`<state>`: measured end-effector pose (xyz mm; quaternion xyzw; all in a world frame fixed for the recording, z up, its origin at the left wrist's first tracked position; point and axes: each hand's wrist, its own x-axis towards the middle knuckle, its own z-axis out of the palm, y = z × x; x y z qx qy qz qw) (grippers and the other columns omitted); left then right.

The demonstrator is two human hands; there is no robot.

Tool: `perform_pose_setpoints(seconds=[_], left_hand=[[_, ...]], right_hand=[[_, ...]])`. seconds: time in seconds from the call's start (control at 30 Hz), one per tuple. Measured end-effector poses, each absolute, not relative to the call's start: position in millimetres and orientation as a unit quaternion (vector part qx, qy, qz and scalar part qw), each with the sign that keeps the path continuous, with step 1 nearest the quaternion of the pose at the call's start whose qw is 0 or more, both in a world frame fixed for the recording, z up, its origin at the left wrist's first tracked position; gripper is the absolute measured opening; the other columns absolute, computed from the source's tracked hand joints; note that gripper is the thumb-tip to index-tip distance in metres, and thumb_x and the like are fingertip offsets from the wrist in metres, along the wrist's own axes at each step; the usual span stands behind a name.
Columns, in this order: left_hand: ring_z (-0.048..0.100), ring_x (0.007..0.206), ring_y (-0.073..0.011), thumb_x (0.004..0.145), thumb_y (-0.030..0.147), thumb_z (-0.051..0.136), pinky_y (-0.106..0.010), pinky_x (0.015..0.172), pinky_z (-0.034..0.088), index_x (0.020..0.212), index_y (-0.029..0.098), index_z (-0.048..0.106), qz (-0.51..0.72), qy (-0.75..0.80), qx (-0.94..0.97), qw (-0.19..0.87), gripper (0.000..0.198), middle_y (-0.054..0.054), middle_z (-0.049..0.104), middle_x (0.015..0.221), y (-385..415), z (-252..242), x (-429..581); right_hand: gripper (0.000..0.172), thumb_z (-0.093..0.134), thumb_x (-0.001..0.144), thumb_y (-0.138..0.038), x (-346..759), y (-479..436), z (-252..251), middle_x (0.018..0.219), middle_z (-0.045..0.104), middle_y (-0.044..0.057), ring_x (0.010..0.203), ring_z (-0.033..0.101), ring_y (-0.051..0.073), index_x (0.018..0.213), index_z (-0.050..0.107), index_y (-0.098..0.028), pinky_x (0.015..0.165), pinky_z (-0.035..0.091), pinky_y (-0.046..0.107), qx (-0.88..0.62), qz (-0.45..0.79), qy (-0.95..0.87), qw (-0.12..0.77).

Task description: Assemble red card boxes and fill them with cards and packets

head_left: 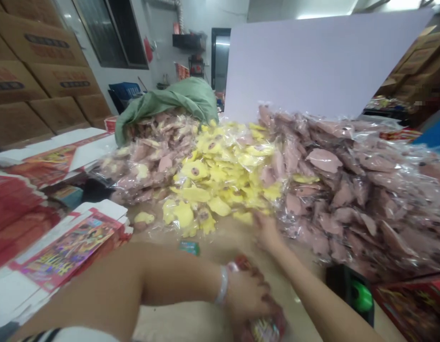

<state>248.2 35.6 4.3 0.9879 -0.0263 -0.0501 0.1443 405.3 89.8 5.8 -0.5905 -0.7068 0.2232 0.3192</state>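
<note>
Tan surface (220, 242) carries three heaps of plastic-bagged pieces, two pink (348, 204) and one yellow (220, 185); left hand's (244, 294) fingers (255, 289) curl around one red packet (259, 330); right hand's (268, 232) open fingers (263, 223) rest just beside the yellow heap.

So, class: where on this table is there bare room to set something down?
Bare tabletop lies between the yellow bags and the right hand, around a small green packet. A narrow strip separates the right forearm from the tape dispenser. Pink bags crowd the right; flat printed cartons crowd the left.
</note>
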Motion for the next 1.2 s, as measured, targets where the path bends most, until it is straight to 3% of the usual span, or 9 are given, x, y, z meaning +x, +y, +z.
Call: perform_pose_setpoints(seconds=[0.1,0.2,0.4,0.63,0.7,0.83,0.9,1.0,1.2], left_hand=[[0.047,0.098,-0.0348,0.046,0.053,0.071,-0.048,0.085,0.038,0.134,0.017,0.028,0.025,0.164,0.966,0.198,0.105,-0.016,0.048,0.113,45,30,227],[0.04,0.107,-0.0336,0.046,0.049,0.074,-0.047,0.091,0.035,0.137,0.02,0.019,0.091,0.305,0.924,0.21,0.111,-0.014,0.041,0.119,45,42,204],[0.03,0.114,-0.035,0.054,0.037,0.071,-0.05,0.099,0.023,0.137,0.021,0.019,0.12,0.342,0.925,0.117,0.099,-0.014,0.034,0.124,21,49,181],[0.027,0.116,-0.0355,0.061,0.031,0.065,-0.051,0.102,0.018,0.137,0.021,0.019,0.14,0.359,0.921,0.057,0.089,-0.014,0.031,0.126,5,60,169],[0.026,0.117,-0.037,0.06,0.03,0.066,-0.051,0.102,0.017,0.137,0.021,0.02,0.135,0.365,0.921,0.037,0.09,-0.014,0.03,0.127,1,59,170],[0.027,0.116,-0.0387,0.055,0.024,0.068,-0.052,0.101,0.017,0.136,0.018,0.022,0.125,0.392,0.911,0.012,0.094,-0.016,0.031,0.126,-4,55,177],[0.028,0.116,-0.0368,0.055,0.021,0.066,-0.051,0.102,0.018,0.136,0.018,0.022,0.136,0.404,0.905,0.01,0.093,-0.015,0.032,0.125,-5,53,180],[0.029,0.116,-0.0336,0.058,0.021,0.063,-0.05,0.101,0.02,0.135,0.02,0.023,0.159,0.39,0.907,0.013,0.087,-0.013,0.034,0.124,-5,52,180],[0.029,0.116,-0.0334,0.062,0.031,0.064,-0.051,0.101,0.021,0.136,0.02,0.023,0.194,0.36,0.912,0.037,0.085,-0.014,0.033,0.124,-7,49,173]], right_hand=[[0.044,0.037,0.085,-0.033,429,28,38,0.109,0.063,0.014,0.09,0.063,0.025,0.124,0.045,-0.014,0.072,0.052,0.04,-0.64,0.298,-0.52,0.481],[0.051,0.062,0.069,-0.042,427,-39,47,0.099,0.066,0.011,0.078,0.065,0.025,0.113,0.052,-0.018,0.056,0.054,0.035,-0.633,0.435,-0.278,0.577],[0.057,0.07,0.052,-0.045,400,-83,34,0.085,0.064,0.006,0.065,0.06,0.021,0.098,0.055,-0.014,0.048,0.054,0.031,-0.695,0.411,-0.211,0.551],[0.047,0.049,0.071,-0.049,404,-87,49,0.08,0.059,0.005,0.051,0.058,0.016,0.101,0.056,-0.014,0.044,0.053,0.03,-0.762,0.256,-0.395,0.444],[0.044,0.045,0.074,-0.046,397,-90,53,0.08,0.062,0.008,0.056,0.06,0.019,0.101,0.058,-0.014,0.047,0.054,0.031,-0.77,0.194,-0.437,0.423],[0.038,0.041,0.077,-0.032,363,-100,62,0.099,0.066,0.011,0.085,0.064,0.024,0.107,0.058,-0.017,0.073,0.053,0.034,-0.719,0.003,-0.575,0.39],[0.037,0.039,0.08,-0.028,350,-104,67,0.104,0.065,0.01,0.092,0.063,0.023,0.111,0.056,-0.018,0.077,0.052,0.033,-0.686,-0.009,-0.617,0.384],[0.035,0.044,0.078,-0.034,351,-102,71,0.092,0.069,0.009,0.082,0.065,0.024,0.104,0.058,-0.017,0.071,0.054,0.033,-0.715,0.066,-0.569,0.401],[0.04,0.058,0.067,-0.046,383,-84,81,0.074,0.065,0.005,0.059,0.061,0.02,0.093,0.054,-0.015,0.052,0.053,0.032,-0.675,0.452,-0.369,0.45]])
